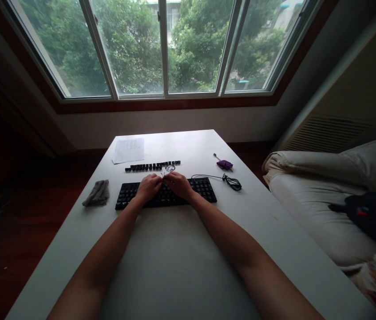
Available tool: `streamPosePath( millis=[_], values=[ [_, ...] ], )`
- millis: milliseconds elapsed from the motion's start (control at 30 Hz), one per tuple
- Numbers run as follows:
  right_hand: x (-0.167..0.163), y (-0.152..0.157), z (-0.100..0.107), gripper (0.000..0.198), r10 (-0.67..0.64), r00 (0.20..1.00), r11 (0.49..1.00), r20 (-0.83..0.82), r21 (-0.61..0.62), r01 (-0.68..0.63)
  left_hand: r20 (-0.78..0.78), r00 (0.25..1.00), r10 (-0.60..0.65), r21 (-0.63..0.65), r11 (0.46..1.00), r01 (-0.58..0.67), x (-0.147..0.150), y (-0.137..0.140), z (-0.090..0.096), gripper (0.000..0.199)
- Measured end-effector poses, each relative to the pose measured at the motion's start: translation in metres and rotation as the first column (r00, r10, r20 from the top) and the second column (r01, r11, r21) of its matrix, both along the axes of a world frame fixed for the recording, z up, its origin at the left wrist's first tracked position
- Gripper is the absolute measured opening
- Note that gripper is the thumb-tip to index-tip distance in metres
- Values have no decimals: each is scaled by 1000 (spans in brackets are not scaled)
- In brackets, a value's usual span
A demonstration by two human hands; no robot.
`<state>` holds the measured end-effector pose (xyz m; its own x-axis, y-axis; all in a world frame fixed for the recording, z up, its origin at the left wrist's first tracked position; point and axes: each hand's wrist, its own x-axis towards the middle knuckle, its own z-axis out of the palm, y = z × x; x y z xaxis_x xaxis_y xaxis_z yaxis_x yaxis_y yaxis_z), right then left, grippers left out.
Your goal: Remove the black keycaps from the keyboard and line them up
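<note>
A black keyboard (166,198) lies across the white table, and both hands are over its upper middle part. My left hand (149,186) is closed, its fingertips pinched together close to the right hand's; whatever is between them is too small to make out. My right hand (178,184) pinches what looks like a wire keycap puller (170,168), whose round clear part and thin wires show beyond the fingers. Behind the keyboard, several loose black keycaps (146,167) stand in rows. The keys under my hands are hidden.
A grey cloth (97,193) lies left of the keyboard, and a printed paper sheet (128,150) at the far left. On the right are the coiled cable (232,182) and a purple brush-like item (224,165). A sofa (301,191) stands beyond the table's right edge.
</note>
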<state>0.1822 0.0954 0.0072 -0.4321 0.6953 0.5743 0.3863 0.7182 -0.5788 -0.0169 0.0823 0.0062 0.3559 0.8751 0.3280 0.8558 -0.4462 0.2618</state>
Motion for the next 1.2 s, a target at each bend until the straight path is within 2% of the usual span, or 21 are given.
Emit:
streamPosePath(
  millis=[300, 500, 700, 933, 1200],
  values=[
    [1, 4, -5, 9, -108, 994, 992, -10, -59, 107, 74, 997, 1, -19, 1000, 0, -4, 1, 1, 19],
    [5, 5, -6, 7, -131, 991, 988, -18, -88, 129, 57, 998, -35, 7, 999, 35, 2, -7, 4, 18],
    [5, 2, -1, 8, -102, 993, 987, -58, -130, 94, 23, 997, -70, -27, 997, 71, 9, -13, 7, 19],
    [-1, -2, 4, 17, -49, 984, 993, -168, -118, 29, -3, 999, -45, -40, 998, 45, 9, -10, 3, 20],
    [-5, -3, 5, 13, -140, 949, 987, -284, -117, 111, 33, 997, -73, -38, 996, 75, 8, -8, -1, 23]
  ],
)
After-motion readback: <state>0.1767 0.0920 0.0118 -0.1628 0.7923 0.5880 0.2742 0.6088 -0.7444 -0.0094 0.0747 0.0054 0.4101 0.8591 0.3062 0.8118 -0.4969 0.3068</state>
